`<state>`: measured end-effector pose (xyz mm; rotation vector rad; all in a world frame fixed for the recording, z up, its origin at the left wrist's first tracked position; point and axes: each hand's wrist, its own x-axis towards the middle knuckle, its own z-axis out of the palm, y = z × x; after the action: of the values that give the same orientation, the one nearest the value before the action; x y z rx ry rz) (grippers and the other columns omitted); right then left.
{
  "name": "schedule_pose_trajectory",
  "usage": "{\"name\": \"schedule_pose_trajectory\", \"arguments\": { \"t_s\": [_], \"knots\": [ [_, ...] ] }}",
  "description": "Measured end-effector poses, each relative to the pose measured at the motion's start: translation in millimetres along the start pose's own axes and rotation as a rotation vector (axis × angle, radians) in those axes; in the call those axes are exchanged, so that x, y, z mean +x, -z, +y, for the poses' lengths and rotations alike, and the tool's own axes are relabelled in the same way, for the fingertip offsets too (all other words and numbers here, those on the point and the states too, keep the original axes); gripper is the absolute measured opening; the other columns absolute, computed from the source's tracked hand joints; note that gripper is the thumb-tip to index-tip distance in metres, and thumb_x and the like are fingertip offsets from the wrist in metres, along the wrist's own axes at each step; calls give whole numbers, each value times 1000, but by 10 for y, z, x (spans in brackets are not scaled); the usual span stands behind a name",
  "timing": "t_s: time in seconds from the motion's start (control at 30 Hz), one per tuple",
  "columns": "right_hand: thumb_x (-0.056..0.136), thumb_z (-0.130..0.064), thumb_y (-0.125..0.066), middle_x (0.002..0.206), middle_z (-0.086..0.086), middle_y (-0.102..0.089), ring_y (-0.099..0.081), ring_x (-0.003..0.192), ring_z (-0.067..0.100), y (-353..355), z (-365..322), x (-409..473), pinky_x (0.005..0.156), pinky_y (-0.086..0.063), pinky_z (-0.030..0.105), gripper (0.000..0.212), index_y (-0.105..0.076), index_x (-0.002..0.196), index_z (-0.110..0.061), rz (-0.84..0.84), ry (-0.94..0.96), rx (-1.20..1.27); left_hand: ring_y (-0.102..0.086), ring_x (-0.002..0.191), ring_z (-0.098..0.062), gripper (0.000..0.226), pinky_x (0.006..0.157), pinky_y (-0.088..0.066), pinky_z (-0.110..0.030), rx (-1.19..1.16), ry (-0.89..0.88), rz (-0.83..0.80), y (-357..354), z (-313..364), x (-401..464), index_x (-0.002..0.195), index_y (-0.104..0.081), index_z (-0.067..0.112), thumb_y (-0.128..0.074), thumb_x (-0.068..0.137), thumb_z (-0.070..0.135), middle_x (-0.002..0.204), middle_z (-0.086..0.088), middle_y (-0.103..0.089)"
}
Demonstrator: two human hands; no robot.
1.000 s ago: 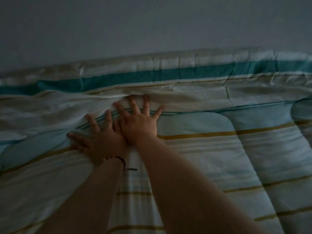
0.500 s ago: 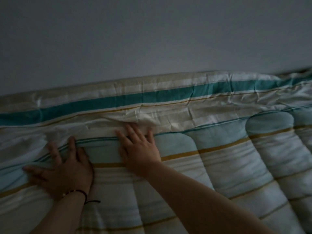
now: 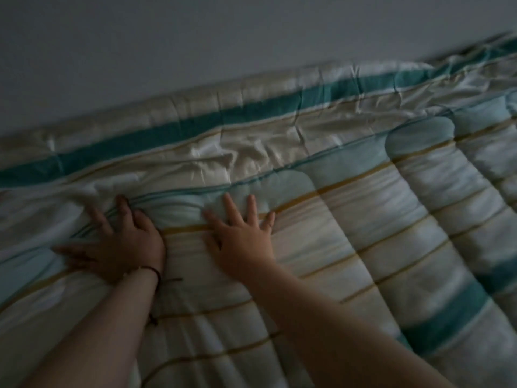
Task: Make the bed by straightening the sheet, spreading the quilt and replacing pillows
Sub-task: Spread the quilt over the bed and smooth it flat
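A padded quilt (image 3: pixel 349 225) with teal, cream and mustard stripes covers the bed in dim light. Its far edge (image 3: pixel 223 189) lies over a smoother striped sheet (image 3: pixel 251 113) that runs along the wall. My left hand (image 3: pixel 123 245) presses flat on the quilt near that edge, fingers spread, a dark band on its wrist. My right hand (image 3: pixel 240 233) presses flat a short way to the right, fingers straight and spread. Neither hand holds anything. No pillow is in view.
A plain grey wall (image 3: pixel 251 37) stands right behind the bed's far side. The sheet is wrinkled between the teal stripe and the quilt's edge. The quilt runs on to the right and toward me in puffy ridges.
My hands, side by side and touching a second ago, have slid apart along the quilt's edge. The left hand went left. The view has swung left and tilted.
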<state>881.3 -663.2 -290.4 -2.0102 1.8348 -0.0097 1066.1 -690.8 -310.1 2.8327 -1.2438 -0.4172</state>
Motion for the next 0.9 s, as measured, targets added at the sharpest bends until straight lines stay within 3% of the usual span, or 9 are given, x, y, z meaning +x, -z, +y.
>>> {"name": "schedule_pose_trajectory", "arguments": {
  "t_s": [0.13,0.43,0.53,0.63,0.73,0.83,0.9],
  "knots": [
    [99,-60,-26,166,-11,-1,12,150,41,-303,19,-597,108,3,76,50,-16,149,-58,43,41,-105,9,138,-59,58,110,4,-69,5,-17,14,-21,-29,-14,147,-15,54,-2,90,61,161,15,0],
    [100,-63,-18,166,-11,4,21,148,39,-380,3,-550,107,7,75,50,-6,149,-60,47,-1,-166,13,138,-57,55,111,10,-65,-16,-35,33,-33,-45,-52,147,-14,54,-6,93,60,162,14,0],
    [100,-62,-16,166,-11,6,22,148,39,-380,34,-495,107,7,75,50,-4,149,-60,45,-3,-166,12,140,-54,52,110,8,-68,-19,-72,21,21,-19,-74,146,-22,53,-12,95,55,162,14,-2],
    [100,-62,-15,166,-12,5,21,148,39,-407,35,-475,107,7,75,49,-3,148,-61,39,8,-163,4,145,-46,46,106,4,-74,16,-225,32,29,-57,-125,141,-36,49,-23,97,49,160,15,-15],
    [101,-62,-16,166,-14,3,18,149,38,-416,22,-478,109,8,74,48,-3,147,-62,57,13,-157,-14,146,-40,35,107,-3,-75,-87,-470,25,5,-189,-320,126,-58,41,-40,96,43,149,13,-41],
    [100,-61,-16,166,-14,3,16,150,38,-412,38,-466,109,7,75,50,-2,147,-62,50,22,-156,-37,139,-31,32,106,-22,-67,-206,-707,61,-6,-497,-849,115,-69,31,-47,93,36,134,8,-59],
    [100,-61,-17,166,-13,2,15,150,38,-405,35,-474,108,7,75,50,-4,148,-61,55,27,-171,-44,135,-24,33,111,-24,-58,-269,-756,49,-29,-840,-1316,116,-69,25,-45,94,32,132,6,-61]
  ]
}}
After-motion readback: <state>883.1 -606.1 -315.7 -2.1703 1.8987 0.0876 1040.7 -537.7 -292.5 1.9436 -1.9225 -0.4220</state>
